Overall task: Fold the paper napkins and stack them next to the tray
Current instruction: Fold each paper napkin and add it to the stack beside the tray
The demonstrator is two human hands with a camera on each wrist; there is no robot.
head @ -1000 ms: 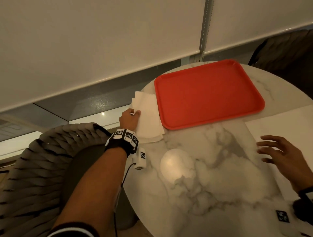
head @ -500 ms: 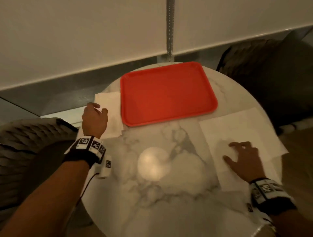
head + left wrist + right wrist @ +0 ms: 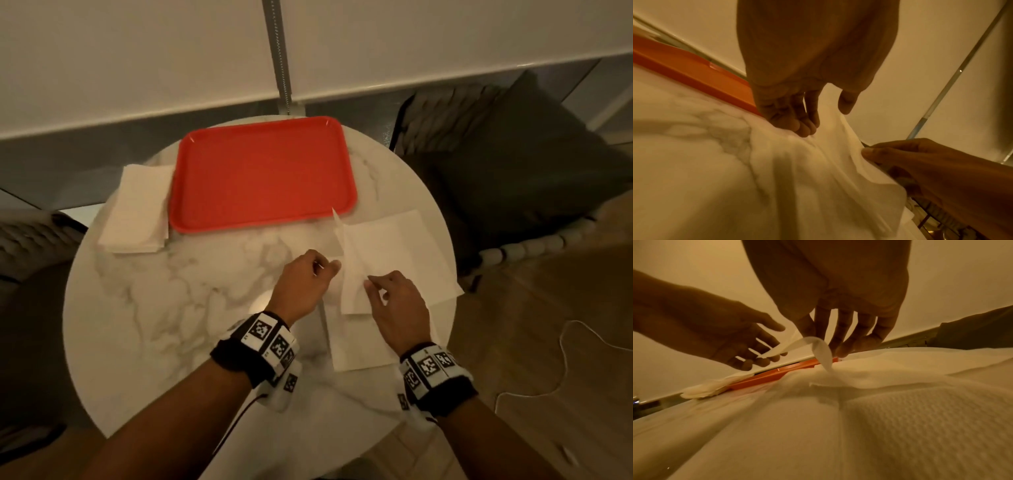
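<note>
At centre right of the head view, an unfolded napkin (image 3: 376,253) is pinched and lifted by the right hand (image 3: 399,308), its raised corner just reaching the red tray (image 3: 263,174) rim. The left hand (image 3: 301,284) is held beside it with loosely curled fingers (image 3: 805,128) on the paper, gripping nothing visible. Bare marble table (image 3: 154,308) is spread lower left; folded napkins (image 3: 137,209) are stacked touching the tray's left edge. A dark chair (image 3: 513,164) is seen upper right.
</note>
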